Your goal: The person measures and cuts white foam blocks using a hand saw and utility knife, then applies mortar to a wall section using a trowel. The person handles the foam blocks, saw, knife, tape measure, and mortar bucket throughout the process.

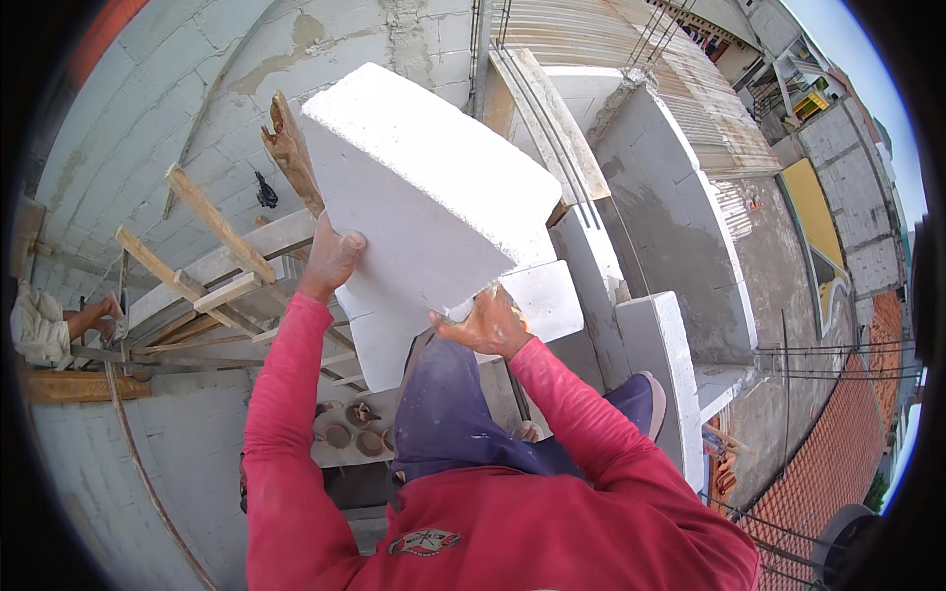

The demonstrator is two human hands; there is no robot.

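A large white lightweight concrete block [424, 187] is tilted in front of me, held between both hands. My left hand [333, 258] grips its left lower edge, thumb against the grey-shaded side face. My right hand [488, 323] is closed on the near lower corner, where the edge looks chipped. Behind and below the held block, more white block [544, 300] shows beside my right hand. A rough wooden board [291, 153] sticks out past the block's left side, partly hidden by it.
Timber struts [222, 227] form a frame at the left, where another person's legs [94, 317] show. Round containers [368, 442] sit far below. Part-built block walls [680, 217] and upright rebar [557, 148] stand to the right, near an upright white block [662, 384].
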